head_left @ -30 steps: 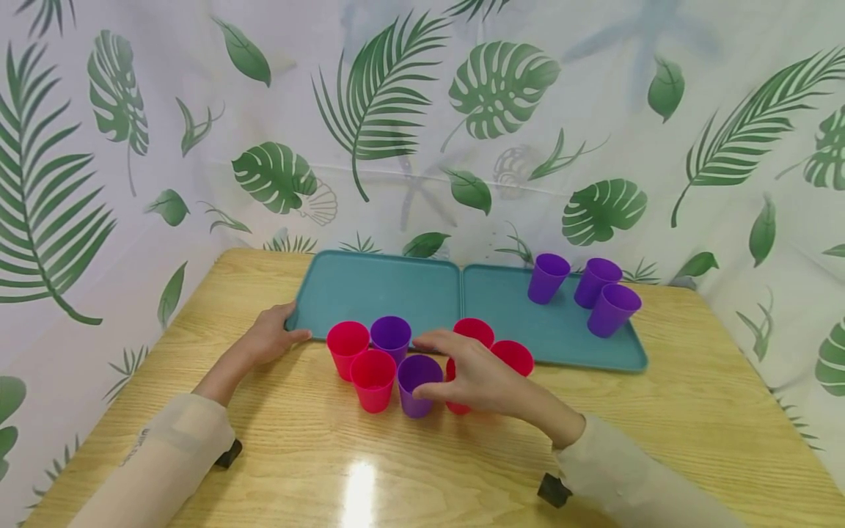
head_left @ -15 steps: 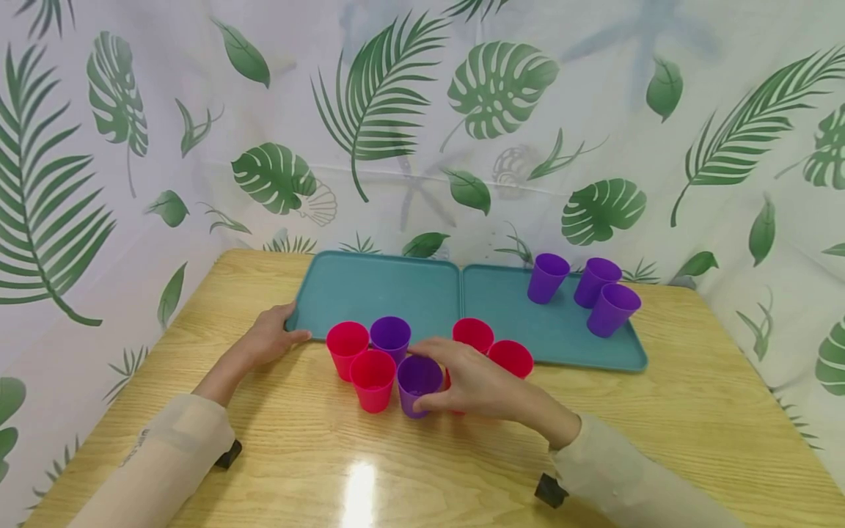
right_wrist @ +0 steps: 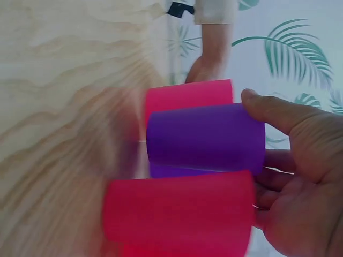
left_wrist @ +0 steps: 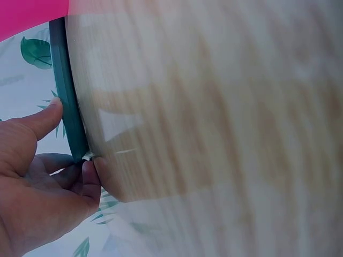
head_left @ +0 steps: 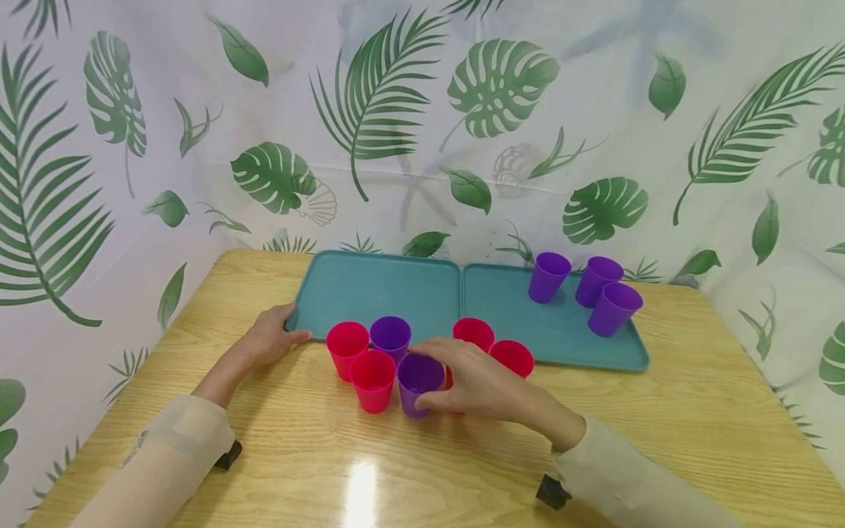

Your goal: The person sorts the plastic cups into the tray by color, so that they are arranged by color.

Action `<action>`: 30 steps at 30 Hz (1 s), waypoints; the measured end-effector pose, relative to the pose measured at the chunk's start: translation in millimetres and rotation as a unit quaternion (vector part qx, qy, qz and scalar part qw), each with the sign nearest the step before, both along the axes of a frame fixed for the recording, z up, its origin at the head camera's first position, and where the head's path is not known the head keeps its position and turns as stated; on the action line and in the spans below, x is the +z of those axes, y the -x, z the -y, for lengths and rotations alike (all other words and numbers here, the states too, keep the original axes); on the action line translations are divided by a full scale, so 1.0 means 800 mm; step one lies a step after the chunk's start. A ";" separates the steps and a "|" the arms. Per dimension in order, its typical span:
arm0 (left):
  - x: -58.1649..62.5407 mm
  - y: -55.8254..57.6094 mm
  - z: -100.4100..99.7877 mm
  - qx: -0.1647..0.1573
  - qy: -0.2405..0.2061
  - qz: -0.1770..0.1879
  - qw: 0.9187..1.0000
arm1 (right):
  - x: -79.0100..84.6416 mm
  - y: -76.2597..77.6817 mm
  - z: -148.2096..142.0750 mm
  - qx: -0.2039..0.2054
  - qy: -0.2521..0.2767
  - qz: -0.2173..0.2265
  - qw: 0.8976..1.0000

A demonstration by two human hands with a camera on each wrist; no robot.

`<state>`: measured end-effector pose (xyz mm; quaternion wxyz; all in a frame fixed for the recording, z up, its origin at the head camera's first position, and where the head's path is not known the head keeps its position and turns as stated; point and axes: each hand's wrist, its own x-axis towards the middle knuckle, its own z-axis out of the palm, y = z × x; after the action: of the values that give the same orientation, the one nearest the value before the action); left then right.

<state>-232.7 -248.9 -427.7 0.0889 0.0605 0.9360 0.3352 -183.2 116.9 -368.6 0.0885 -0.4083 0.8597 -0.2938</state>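
Note:
My right hand (head_left: 478, 381) grips a purple cup (head_left: 409, 394) in the front row, thumb at its near side and fingers round the far side. In the right wrist view the thumb lies on this cup's rim, and a red cup (right_wrist: 179, 211) stands close beside it. A second purple cup (head_left: 389, 336) and two red cups, one at the front (head_left: 373, 381) and one behind (head_left: 346, 348), stand to its left. At the teal tray's (head_left: 376, 290) left front corner, my left hand (head_left: 271, 335) holds the edge, thumb above and fingers curled at the corner.
A second teal tray (head_left: 508, 315) adjoins the first on the right, with three purple cups upright towards its right end. Red cups (head_left: 513, 358) stand by its front edge, partly hidden by my right hand. A leaf-patterned cloth (head_left: 409, 110) rises behind the wooden table (head_left: 284, 455).
My right hand has moved slightly left and its thumb and fingers have closed round the front purple cup. The left hand stays at the tray corner.

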 end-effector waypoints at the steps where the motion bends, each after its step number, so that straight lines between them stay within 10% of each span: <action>1: 0.000 0.000 0.000 0.000 -0.001 -0.001 1.000 | 0.003 -0.001 -0.001 -0.001 0.012 -0.005 1.000; 12: -0.001 0.001 0.002 0.003 -0.002 0.003 1.000 | 0.055 -0.002 -0.024 -0.025 0.160 -0.090 0.983; 23: -0.002 0.004 0.002 0.004 0.002 0.007 1.000 | 0.101 0.022 -0.084 -0.172 0.189 -0.083 0.963; 30: -0.002 0.004 0.003 0.005 0.003 0.015 1.000 | 0.095 0.050 -0.140 -0.276 0.171 -0.079 0.943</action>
<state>-235.8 -251.4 -429.1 0.1017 0.0507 0.9358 0.3337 -223.0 228.7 -292.6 -0.1351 -0.1862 0.8798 -0.4160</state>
